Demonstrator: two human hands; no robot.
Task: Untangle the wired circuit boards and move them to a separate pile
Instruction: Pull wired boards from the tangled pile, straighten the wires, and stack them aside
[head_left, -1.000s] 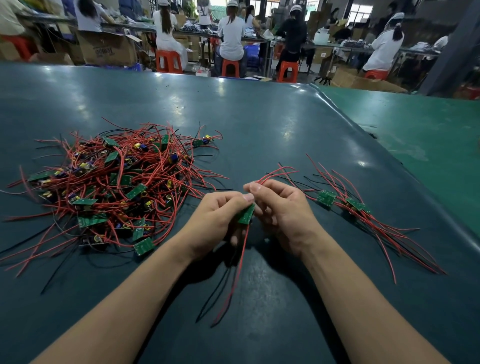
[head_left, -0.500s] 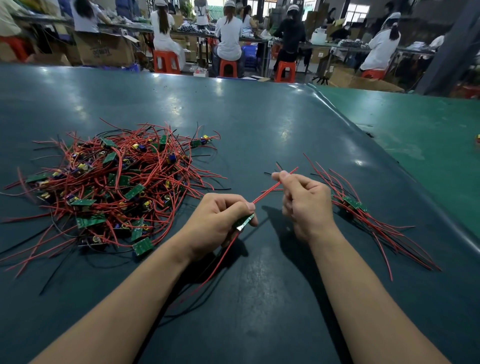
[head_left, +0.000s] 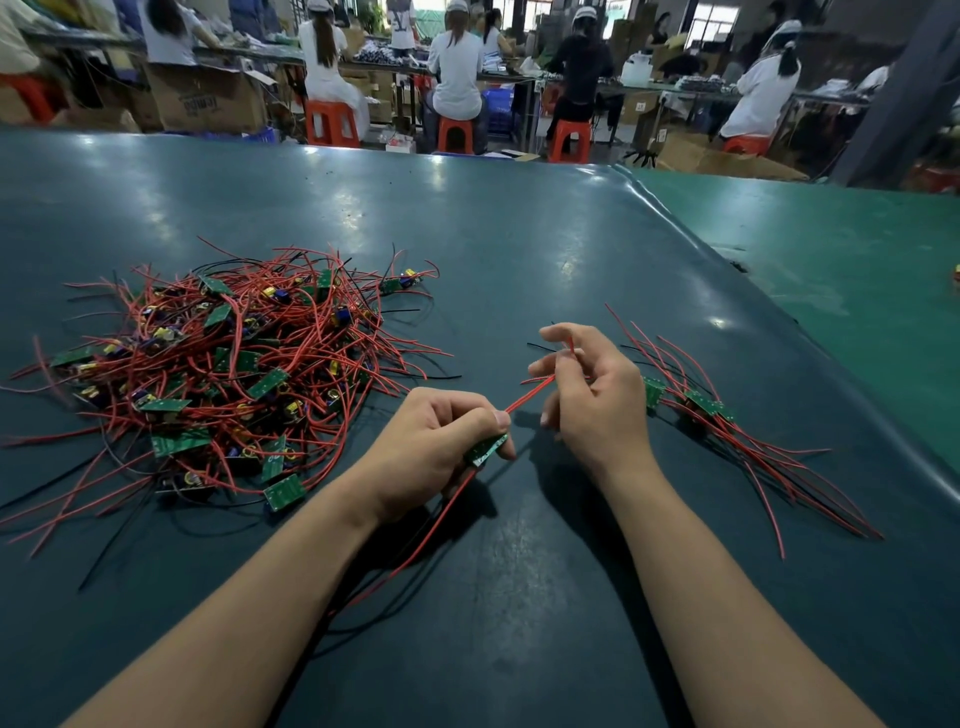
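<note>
My left hand (head_left: 436, 447) pinches the board (head_left: 485, 449); my right hand (head_left: 592, 395) pinches its red wire (head_left: 530, 397). Light, limp leads, snag-prone: hold by board edge. Sorted pile (head_left: 727, 431) right, just beyond; tangle (head_left: 218, 374) far left.

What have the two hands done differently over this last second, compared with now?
The right hand slid away from the small green board, running out along its red wire toward the far right, and now pinches the wire near its end. The left hand kept gripping the board. The tangled pile and sorted pile stayed put.
</note>
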